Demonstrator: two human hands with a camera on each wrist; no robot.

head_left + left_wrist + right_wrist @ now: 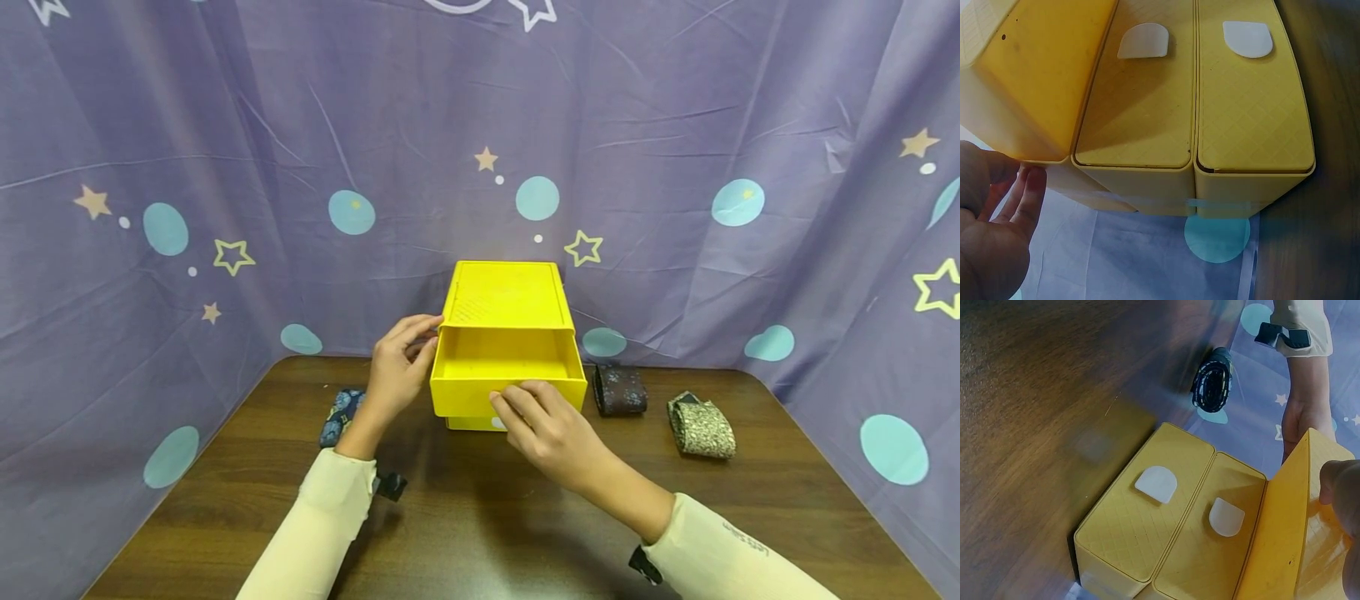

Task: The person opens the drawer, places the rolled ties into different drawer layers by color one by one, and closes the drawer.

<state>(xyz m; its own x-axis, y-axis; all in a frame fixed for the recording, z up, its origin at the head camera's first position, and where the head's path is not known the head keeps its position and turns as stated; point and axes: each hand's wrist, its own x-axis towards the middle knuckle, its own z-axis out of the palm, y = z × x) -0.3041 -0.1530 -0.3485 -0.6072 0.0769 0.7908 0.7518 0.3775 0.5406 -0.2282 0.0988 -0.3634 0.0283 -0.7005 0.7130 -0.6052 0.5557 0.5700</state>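
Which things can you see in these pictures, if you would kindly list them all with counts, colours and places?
Drawer unit: one, yellow, centre of the head view.
Open drawer: one, yellow, at the unit's top.
Closed drawers: two, yellow, stacked below it.
Visible handles: two, white, on the closed drawers.
Patterned roll: one, blue, left of the unit.
Floral roll: one, dark, right of the unit.
Speckled roll: one, gold and black, farther right.
Table: one, brown, beneath unit and rolls.
Curtain: one, patterned purple, behind the table.
Sleeves: two, cream, head-view bottom.
Wrist devices: two, black, at the sleeve ends.
Left hand: one, bare, at the unit's left side.
Right hand: one, bare, at the open drawer's front.
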